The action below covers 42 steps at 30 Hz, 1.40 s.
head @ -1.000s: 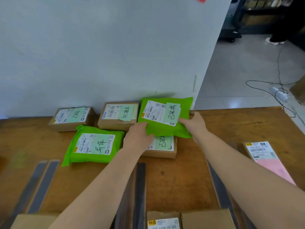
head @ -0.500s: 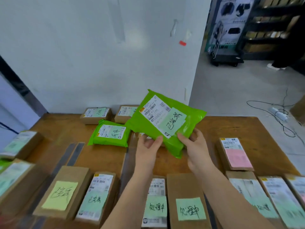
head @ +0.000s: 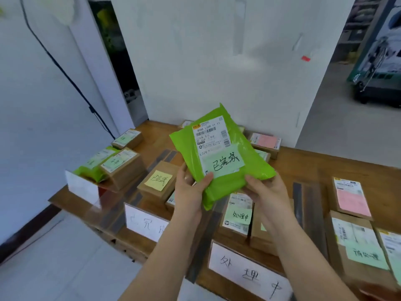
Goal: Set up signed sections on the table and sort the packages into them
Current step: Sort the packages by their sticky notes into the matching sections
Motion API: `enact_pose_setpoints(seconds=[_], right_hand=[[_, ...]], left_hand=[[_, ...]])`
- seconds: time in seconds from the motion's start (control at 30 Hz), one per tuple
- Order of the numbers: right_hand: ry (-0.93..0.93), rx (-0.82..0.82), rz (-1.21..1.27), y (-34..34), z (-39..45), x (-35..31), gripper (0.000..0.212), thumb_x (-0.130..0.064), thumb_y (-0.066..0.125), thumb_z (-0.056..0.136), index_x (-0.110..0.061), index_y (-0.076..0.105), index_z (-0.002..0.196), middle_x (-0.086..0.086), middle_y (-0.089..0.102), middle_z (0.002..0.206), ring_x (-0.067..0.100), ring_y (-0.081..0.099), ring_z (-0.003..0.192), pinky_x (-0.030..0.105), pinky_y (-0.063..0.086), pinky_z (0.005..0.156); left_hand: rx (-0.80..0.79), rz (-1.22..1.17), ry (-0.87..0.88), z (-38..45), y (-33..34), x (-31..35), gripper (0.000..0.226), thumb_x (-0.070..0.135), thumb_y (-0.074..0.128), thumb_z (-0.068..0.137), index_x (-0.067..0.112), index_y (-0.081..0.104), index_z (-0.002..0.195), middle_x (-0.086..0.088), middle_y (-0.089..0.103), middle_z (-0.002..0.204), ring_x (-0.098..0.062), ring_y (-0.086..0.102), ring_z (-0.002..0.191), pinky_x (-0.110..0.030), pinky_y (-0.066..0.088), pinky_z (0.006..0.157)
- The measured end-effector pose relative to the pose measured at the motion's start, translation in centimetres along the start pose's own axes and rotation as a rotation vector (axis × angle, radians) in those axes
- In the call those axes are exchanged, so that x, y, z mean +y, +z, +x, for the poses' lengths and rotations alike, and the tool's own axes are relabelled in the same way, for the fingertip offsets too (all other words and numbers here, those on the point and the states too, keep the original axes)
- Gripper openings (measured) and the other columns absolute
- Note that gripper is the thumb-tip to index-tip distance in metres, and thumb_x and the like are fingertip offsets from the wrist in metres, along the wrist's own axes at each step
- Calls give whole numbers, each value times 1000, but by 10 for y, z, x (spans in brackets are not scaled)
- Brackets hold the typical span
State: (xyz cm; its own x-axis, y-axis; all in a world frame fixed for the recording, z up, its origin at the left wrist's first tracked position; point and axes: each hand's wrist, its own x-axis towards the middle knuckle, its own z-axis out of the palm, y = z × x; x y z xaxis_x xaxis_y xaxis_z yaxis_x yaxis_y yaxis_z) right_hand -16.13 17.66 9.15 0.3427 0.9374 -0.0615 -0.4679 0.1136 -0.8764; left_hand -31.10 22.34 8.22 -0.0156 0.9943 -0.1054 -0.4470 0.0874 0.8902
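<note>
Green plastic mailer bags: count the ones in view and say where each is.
2. One green mailer bag is held up above the table by the left hand and right hand. A second green bag lies at the table's far left beside a cardboard box. Others may be hidden behind the held bag.

likely parcel depot: labelled packages (head: 122,165)

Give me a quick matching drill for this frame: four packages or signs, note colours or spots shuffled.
Things:
1. green bag
2. box with yellow note
3. box with pink label
4. sign

Places:
A. front table edge, nearest the camera
B. held up in both hands
C. on the table, left of the left hand
D. on the table, right of the right hand

Pairs: 1-B, 2-C, 3-D, 4-A
</note>
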Motion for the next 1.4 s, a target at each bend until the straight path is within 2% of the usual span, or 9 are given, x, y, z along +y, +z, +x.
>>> enact_pose_setpoints(seconds=[0.17,0.3,0.57,0.67,0.77,0.9,1.0,1.17,1.4], right_hand=[[-5,-110,-240,25,-11,1,37,1,66,78,-25,61,104,0,66,110,15,66,93,29,55,82],[-24,-153,-372,56,-21,18,48,-2,72,75,-21,57,116,-10,65,108,-1,65,86,13,52,66],[-46,-185,-464,136,-55,72,46,1,75,71,-36,59,93,-13,66,95,1,62,88,19,54,65],[-24,-188,-461,166,-71,94,48,2,74,72,-37,57,95,-12,65,99,8,61,96,20,54,65],[8,-164,-448,193,-85,114,49,1,73,73,-36,56,100,-11,64,101,11,61,97,17,53,59],[36,-100,-471,219,-99,138,53,0,73,74,-20,54,119,1,64,113,19,61,103,26,55,72],[32,-56,-476,230,-104,150,53,0,72,74,-20,53,119,2,63,113,18,60,104,29,54,77],[40,28,-462,237,-100,159,53,1,71,76,-21,51,121,-5,63,104,9,61,95,17,54,66],[6,69,-581,239,-65,164,49,-7,73,76,-28,52,115,-7,64,107,14,62,96,31,54,76]], left_hand=[[-8,55,41,-13,-47,30,56,2,75,70,30,53,113,-5,72,104,-23,70,89,-33,57,64],[18,132,38,-16,-85,52,65,7,76,70,29,49,125,-3,70,108,-24,69,92,-40,57,72],[11,304,75,-17,-179,103,59,13,78,70,40,51,116,7,70,100,-15,69,88,-34,58,69],[4,325,77,-17,-215,120,58,12,77,71,44,51,112,12,72,92,-8,70,83,-24,56,61],[-14,357,68,-15,-248,133,68,15,78,70,36,47,127,8,70,102,-10,68,92,-25,57,65],[-62,365,49,-8,-281,145,64,14,77,71,41,49,121,2,68,108,-14,67,97,-26,57,66],[-113,384,29,2,-296,148,61,13,76,73,41,50,119,3,69,106,-11,67,95,-27,57,68],[-192,404,-9,20,-302,146,65,10,73,76,32,46,131,-1,68,107,-15,66,97,-31,58,72],[-245,421,-30,65,-294,141,67,8,73,76,30,45,132,10,69,96,-6,68,86,-23,56,64]])
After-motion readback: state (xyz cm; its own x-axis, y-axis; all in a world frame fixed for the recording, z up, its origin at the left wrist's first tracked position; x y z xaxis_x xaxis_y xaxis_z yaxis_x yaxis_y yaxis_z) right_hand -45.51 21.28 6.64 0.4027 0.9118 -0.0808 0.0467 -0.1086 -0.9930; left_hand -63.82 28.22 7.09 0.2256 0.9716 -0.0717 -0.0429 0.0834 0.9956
